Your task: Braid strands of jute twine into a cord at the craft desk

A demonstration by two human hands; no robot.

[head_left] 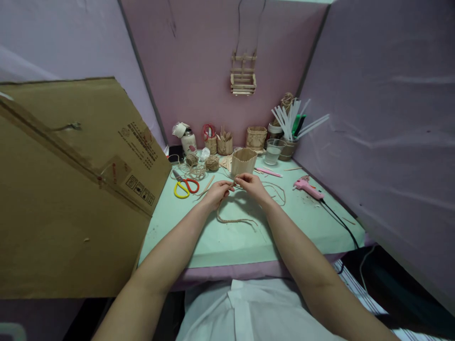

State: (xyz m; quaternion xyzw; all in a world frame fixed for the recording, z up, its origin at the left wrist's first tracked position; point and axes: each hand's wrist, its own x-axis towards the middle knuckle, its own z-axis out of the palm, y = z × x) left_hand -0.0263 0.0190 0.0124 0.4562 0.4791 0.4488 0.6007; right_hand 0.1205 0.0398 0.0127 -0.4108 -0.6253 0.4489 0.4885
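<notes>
My left hand (pixel 217 193) and my right hand (pixel 250 183) meet over the middle of the table, both closed on jute twine (pixel 236 220). The fingers of each pinch the strand, and the two pinches lie close together. From the left hand a thicker, braided-looking length hangs down and curves right across the table to a frayed end. Thinner loose strands loop out to the right of my right hand. Just behind the hands stands a pale wooden-stick cup (pixel 243 163) with an uneven rim. The exact crossing of the strands between my fingertips is too small to make out.
Red-and-yellow scissors (pixel 186 184) lie left of my hands, near twine balls (pixel 212 163). A pink glue gun (pixel 308 188) with a black cord rests at right. Behind stand a water cup (pixel 273 151) and glue sticks (pixel 287 118). A large cardboard box (pixel 71 199) borders the left.
</notes>
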